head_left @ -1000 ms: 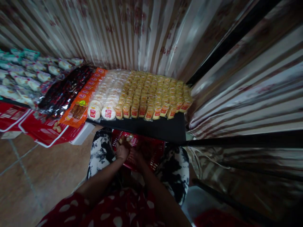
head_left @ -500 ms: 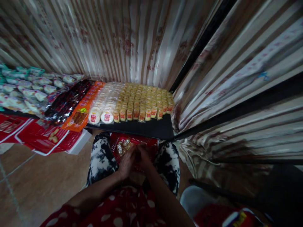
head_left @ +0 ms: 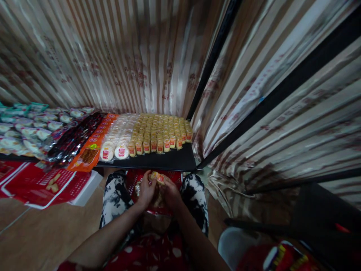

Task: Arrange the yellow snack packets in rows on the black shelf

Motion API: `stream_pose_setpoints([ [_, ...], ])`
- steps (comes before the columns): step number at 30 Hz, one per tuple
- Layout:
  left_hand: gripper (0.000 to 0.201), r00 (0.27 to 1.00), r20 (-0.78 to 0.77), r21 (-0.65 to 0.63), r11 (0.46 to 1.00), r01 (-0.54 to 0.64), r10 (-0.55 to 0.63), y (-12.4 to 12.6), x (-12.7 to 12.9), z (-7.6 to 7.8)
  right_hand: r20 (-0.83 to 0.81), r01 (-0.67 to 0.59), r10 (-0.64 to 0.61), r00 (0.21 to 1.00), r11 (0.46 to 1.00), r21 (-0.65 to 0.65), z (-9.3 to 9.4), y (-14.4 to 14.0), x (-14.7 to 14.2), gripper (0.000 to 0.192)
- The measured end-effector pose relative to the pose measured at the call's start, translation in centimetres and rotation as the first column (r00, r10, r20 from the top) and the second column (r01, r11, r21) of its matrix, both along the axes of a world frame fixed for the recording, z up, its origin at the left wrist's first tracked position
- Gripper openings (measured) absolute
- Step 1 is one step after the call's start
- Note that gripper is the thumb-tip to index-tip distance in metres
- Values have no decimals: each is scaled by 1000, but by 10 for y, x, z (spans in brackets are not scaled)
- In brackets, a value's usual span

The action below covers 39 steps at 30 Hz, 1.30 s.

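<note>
Black shelf edge [head_left: 169, 164] runs just beyond the held packet [head_left: 158, 177].

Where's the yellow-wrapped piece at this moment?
In the head view, below and slightly left of centre, the yellow-wrapped piece is between the left hand and right hand, above the red basket.

Black shelf [head_left: 175, 159] | left to right: white packets [head_left: 29, 131] | dark packets [head_left: 75, 138] | orange packet [head_left: 93, 145] | 2 rows white biscuits [head_left: 121, 151] | yellow snacks [head_left: 159, 131]
</note>
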<state>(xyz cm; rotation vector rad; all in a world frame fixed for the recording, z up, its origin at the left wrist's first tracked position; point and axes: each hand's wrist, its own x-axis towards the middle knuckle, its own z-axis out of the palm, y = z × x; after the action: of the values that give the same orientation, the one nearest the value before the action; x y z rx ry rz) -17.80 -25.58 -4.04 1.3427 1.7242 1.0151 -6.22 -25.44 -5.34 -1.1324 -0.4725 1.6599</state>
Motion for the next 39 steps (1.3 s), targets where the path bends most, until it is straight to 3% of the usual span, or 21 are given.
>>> stream_pose_setpoints([
  [4,38,999,46,-42,999,26,-24,12,7,12,-105,19,-23,994,999,-41,11,3,5,40],
  [11,37,991,115,-12,998,63,-61,32,26,33,-48,130,-129,990,991,19,18,11,17,42],
  [16,35,984,110,78,988,134,-142,52,41,43,-40,228,-226,973,972,58,20,20,26,44],
  [20,37,983,47,152,974,167,-176,73,54,53,72,378,-382,921,923,73,13,35,35,49],
  [23,37,984,-25,209,961,179,-177,91,65,63,222,432,-458,861,888,155,7,47,43,54],
  [26,39,978,-96,242,949,202,-184,112,77,72,363,414,-496,789,865,283,10,55,50,52],
  [32,39,936,-246,324,889,322,-250,154,107,83,551,324,-534,641,839,436,33,69,61,51],
  [39,42,880,-377,231,890,393,-290,184,137,90,625,218,-560,544,814,539,31,95,76,48],
])
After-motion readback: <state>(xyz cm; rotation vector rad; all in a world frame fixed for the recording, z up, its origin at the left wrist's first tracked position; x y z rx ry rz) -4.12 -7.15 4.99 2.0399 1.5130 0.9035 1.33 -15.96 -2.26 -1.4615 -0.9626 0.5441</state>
